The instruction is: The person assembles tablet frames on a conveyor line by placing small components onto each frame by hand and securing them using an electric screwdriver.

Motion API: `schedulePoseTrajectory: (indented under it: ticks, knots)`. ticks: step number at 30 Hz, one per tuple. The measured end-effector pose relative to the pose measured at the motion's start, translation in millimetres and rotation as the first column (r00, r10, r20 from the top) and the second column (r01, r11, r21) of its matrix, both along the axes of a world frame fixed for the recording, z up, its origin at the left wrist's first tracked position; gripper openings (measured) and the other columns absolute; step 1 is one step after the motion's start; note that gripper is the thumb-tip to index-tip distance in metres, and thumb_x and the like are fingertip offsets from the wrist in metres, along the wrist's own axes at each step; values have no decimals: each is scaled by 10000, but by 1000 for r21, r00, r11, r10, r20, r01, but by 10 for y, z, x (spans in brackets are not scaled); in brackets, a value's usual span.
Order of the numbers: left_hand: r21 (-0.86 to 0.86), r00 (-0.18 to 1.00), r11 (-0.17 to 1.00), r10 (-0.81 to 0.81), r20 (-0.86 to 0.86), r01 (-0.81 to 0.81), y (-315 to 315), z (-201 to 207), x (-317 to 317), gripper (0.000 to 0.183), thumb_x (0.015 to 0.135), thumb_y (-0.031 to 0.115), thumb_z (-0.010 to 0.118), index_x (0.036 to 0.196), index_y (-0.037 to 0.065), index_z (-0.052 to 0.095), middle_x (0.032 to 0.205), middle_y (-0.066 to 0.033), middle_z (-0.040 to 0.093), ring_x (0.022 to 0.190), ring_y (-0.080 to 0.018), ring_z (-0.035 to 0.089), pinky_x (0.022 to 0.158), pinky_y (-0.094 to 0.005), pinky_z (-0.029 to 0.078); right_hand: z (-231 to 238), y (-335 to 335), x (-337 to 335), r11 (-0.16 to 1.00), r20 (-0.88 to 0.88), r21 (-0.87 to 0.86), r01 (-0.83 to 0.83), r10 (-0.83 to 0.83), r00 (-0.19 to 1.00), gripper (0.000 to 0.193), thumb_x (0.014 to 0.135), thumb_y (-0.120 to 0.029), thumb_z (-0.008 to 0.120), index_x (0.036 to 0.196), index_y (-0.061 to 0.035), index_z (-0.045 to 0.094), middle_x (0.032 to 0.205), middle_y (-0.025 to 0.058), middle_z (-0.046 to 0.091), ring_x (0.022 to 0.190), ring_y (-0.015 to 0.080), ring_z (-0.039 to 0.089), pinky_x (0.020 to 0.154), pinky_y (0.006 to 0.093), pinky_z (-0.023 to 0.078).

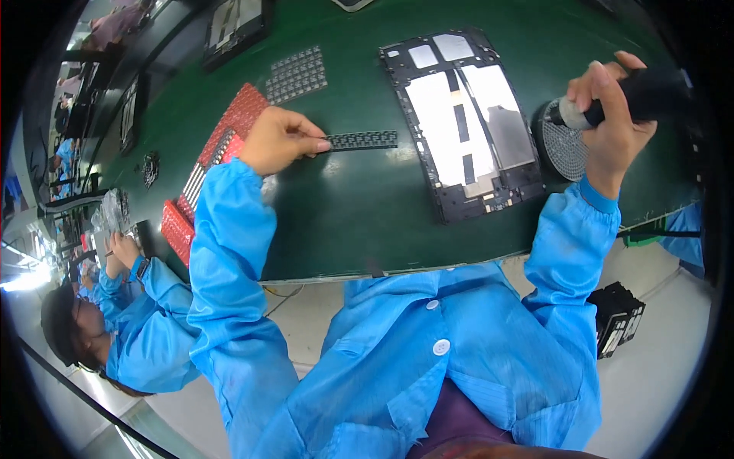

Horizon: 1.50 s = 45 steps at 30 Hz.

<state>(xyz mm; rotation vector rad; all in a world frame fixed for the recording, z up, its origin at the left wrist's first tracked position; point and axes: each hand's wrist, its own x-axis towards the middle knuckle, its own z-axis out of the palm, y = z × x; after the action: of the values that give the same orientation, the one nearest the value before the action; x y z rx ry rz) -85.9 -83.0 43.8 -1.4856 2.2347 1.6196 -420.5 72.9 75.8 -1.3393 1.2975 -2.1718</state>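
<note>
My left hand [283, 139] pinches one end of a dark strip [365, 140] dotted with rows of small parts. The strip stretches rightward over the green table, close to a black tablet housing [447, 126] with silver battery plates. My right hand [615, 122] is wrapped round a black electric screwdriver [650, 96] with a pale collar. Its narrow tip points left, over a round grey dish [562, 145] full of small holes, partly hidden by my hand. What sits at the tip is too small to make out.
Beyond the strip lies a sheet of small square parts [297, 75]. Red bubble wrap [243, 109] and a red pouch [177, 229] lie to the left. Another housing [237, 29] is at the far left. A co-worker [145, 329] sits at left. Black panels [618, 317] are stacked below right.
</note>
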Motion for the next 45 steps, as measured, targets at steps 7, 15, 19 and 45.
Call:
schedulePoseTrajectory:
  ticks: [7, 15, 19, 45]
  knots:
    - [-534, 990, 834, -88, 112, 135, 339, 33, -109, 113, 670, -13, 705, 728, -38, 612, 724, -140, 642, 627, -197, 636, 589, -283, 498, -6, 55, -57, 1000, 25, 6, 4, -4, 1000, 339, 728, -36, 668, 1030, 43, 536, 602, 86, 555, 500, 163, 540, 535, 304, 462]
    - [-79, 862, 930, 299, -409, -360, 488, -33, -237, 96, 753, -4, 680, 814, -52, 624, 754, -86, 648, 668, -128, 629, 622, -239, 519, -17, -20, 45, 999, 79, -12, -38, 39, 996, 365, 731, -34, 677, 1051, 34, 518, 608, 82, 567, 496, 174, 546, 523, 299, 456]
    - [119, 798, 964, 264, -542, -237, 567, -95, -693, 134, 787, 18, 653, 879, -75, 627, 760, -106, 648, 657, -131, 627, 597, -224, 507, 45, -31, 133, 1000, 32, 11, -13, 13, 999, 351, 738, -22, 675, 1048, 27, 518, 604, 83, 569, 505, 177, 558, 526, 304, 459]
    - [-129, 915, 984, 64, -399, -125, 218, -329, -954, 223, 749, 107, 710, 926, 1, 624, 733, -26, 611, 601, -70, 571, 476, -189, 445, 173, -364, 708, 949, -85, 10, -314, 313, 946, 374, 779, 21, 605, 1117, 43, 446, 591, 79, 537, 487, 163, 543, 496, 300, 461]
